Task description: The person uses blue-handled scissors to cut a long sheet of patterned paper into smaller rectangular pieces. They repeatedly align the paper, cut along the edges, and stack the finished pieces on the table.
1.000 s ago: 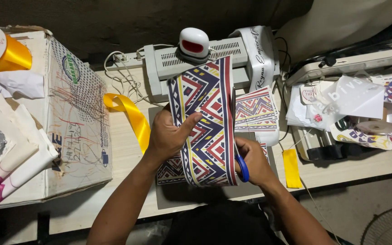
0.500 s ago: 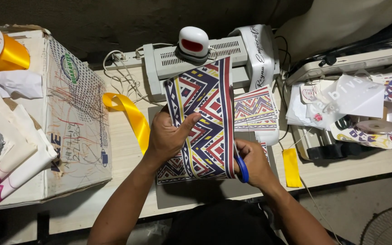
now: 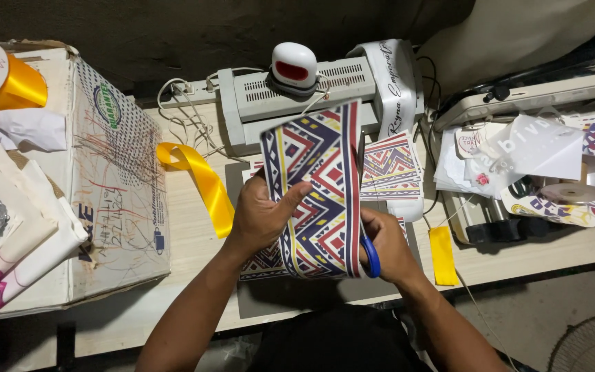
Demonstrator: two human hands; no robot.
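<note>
Scissors [image 3: 370, 255] mostly hidden, patterned sheet [image 3: 318, 186] covering

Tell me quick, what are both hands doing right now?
Left hand: closed on the patterned paper strip, thumb on top.
Right hand: closed on the blue-handled scissors, at the strip's right edge.

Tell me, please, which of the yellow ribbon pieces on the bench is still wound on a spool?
The yellow ribbon roll atop the cardboard box at far left; the long strip lies loose, and the short piece lies flat at right.
</note>
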